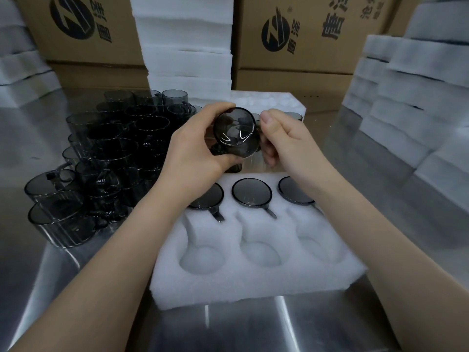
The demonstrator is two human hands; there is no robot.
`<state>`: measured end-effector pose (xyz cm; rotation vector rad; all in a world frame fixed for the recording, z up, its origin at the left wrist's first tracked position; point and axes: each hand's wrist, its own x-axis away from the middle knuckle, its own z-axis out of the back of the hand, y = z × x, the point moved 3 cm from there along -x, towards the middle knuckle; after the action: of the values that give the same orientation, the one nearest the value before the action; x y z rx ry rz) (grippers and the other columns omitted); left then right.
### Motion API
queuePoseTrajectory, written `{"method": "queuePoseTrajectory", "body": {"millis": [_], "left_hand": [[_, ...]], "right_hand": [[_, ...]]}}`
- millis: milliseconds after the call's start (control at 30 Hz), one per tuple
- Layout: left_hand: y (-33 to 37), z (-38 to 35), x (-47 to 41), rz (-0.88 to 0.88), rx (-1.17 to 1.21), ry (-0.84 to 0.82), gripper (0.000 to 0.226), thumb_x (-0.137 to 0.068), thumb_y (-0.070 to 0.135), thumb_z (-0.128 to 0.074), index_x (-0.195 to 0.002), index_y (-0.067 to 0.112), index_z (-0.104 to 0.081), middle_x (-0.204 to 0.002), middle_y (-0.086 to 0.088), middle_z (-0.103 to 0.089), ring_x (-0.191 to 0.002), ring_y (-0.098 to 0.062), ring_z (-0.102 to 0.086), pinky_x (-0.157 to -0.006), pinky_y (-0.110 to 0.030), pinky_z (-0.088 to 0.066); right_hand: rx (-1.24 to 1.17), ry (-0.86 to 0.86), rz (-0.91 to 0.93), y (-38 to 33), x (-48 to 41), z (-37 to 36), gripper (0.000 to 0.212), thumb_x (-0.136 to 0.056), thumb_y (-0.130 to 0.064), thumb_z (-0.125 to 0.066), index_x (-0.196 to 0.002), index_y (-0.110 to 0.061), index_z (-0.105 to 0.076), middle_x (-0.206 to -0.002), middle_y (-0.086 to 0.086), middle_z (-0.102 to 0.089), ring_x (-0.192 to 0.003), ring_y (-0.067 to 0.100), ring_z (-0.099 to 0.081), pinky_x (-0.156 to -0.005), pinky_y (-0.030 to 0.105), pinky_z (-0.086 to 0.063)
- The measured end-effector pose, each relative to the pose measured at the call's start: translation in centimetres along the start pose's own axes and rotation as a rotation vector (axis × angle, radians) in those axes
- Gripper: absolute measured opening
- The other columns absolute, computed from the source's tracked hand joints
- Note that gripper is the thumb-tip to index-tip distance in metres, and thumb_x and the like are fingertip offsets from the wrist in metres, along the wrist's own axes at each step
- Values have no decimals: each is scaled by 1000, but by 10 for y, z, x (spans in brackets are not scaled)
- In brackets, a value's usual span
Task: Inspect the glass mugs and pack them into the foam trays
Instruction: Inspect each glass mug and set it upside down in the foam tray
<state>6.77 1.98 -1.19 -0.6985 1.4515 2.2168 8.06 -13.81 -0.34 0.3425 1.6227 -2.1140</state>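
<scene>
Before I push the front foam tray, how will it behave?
The foam tray looks light and the steel table is smooth, so it probably slides easily. The mugs seated in it likely steady it. Lifted by one edge, soft foam may flex.

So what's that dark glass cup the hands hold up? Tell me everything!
It is a smoky grey glass mug, round, shiny and see-through, with bright glints on it. It is tipped on its side so one round end faces the camera. The left hand grips it from the left, the right hand holds its right edge. It hangs above the white foam tray, touching only the hands.
</scene>
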Motion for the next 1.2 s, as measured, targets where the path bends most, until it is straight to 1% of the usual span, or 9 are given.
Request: {"method": "queuePoseTrajectory", "body": {"millis": [200,367,533,667,733,833,967,1067,1200], "left_hand": [[-2,2,0,10,116,-17,77,-72,-2,-79,-138,25,-49,-126,10,-59,-117,-2,-56,-101,-23,-46],[-5,3,0,20,303,-21,71,-74,-1,-75,-136,16,-45,-130,2,-57,-121,-9,-57,-103,-30,-47],[-7,5,-1,32,345,51,64,-69,-10,-77,-121,19,-54,-117,7,-62,-107,-4,-63,-87,-18,-50],[-6,2,-1,46,270,16,69,-64,-9,-82,-121,23,-59,-118,2,-65,-110,-14,-63,-95,-33,-52],[-4,0,0,32,205,-25,70,-62,-7,-83,-121,23,-61,-117,1,-66,-108,-17,-64,-97,-38,-52],[-2,-2,1,15,108,-54,70,-62,-4,-83,-122,23,-63,-116,2,-66,-107,-17,-63,-97,-39,-51],[3,-5,3,-47,-10,-95,74,-59,-4,-83,-116,38,-61,-108,22,-62,-103,4,-59,-93,-15,-46],[3,-5,2,-49,-29,-96,76,-57,0,-86,-117,39,-61,-102,30,-61,-98,12,-57,-90,-9,-44],[3,-5,3,-58,-40,-93,76,-58,4,-87,-121,37,-61,-100,33,-61,-97,13,-57,-91,-9,-43]], "right_hand": [[-209,-156,-43,8,0,1,30,-96,-32,-43,-73,-13,-48,-60,-4,-50,-48,16,-43,-50,28,-40],[-344,-264,-46,8,2,1,20,-97,-25,-42,-89,-11,-53,-72,5,-62,-49,17,-53,-55,28,-49],[-83,-142,11,4,1,4,10,-104,-22,-43,-111,-21,-49,-75,3,-65,-55,19,-57,-57,23,-48],[-36,-73,56,1,1,5,30,-97,-22,-58,-127,-23,-54,-96,15,-61,-70,19,-59,-60,27,-53],[-2,-102,89,0,2,3,38,-89,-21,-68,-124,-27,-57,-104,8,-65,-78,22,-61,-65,26,-54],[41,-97,81,1,2,3,36,-75,-30,-79,-107,-32,-61,-99,-14,-68,-87,7,-64,-71,25,-51],[153,-15,47,4,2,3,44,-59,-51,-81,-83,-28,-52,-83,-11,-66,-77,12,-62,-71,41,-54],[170,36,60,2,1,0,42,-69,-53,-74,-77,-22,-48,-74,-11,-62,-70,10,-58,-64,35,-50],[93,81,105,-1,-1,1,28,-94,-26,-64,-73,-16,-49,-67,-7,-55,-65,7,-52,-60,23,-44]]}}
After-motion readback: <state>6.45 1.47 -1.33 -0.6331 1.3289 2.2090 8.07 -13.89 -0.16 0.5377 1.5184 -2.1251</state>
